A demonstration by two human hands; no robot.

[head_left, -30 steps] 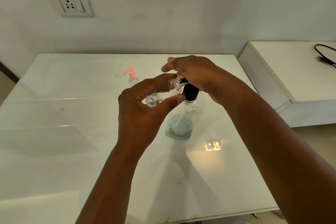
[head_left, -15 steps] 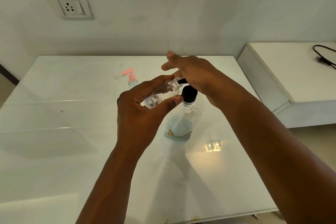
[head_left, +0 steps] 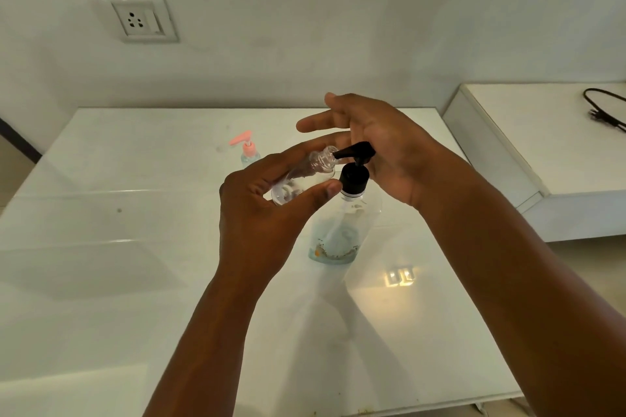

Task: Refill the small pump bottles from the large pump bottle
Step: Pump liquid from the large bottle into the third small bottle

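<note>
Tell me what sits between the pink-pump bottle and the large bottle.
In the head view, the left hand holding the tilted small clear bottle lies between pink-pump bottle and large bottle.

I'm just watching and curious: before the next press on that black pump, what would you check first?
1. Small clear bottle uncapped, mouth at the black pump spout: ok.
2. Left hand grips the small bottle: ok.
3. Right hand on the pump head: cannot tell; fingers are straight.
4. Large bottle upright on the table: ok.
5. Liquid left in the large bottle: ok, low.
6. Pink-pump bottle out of the way: ok.
</note>
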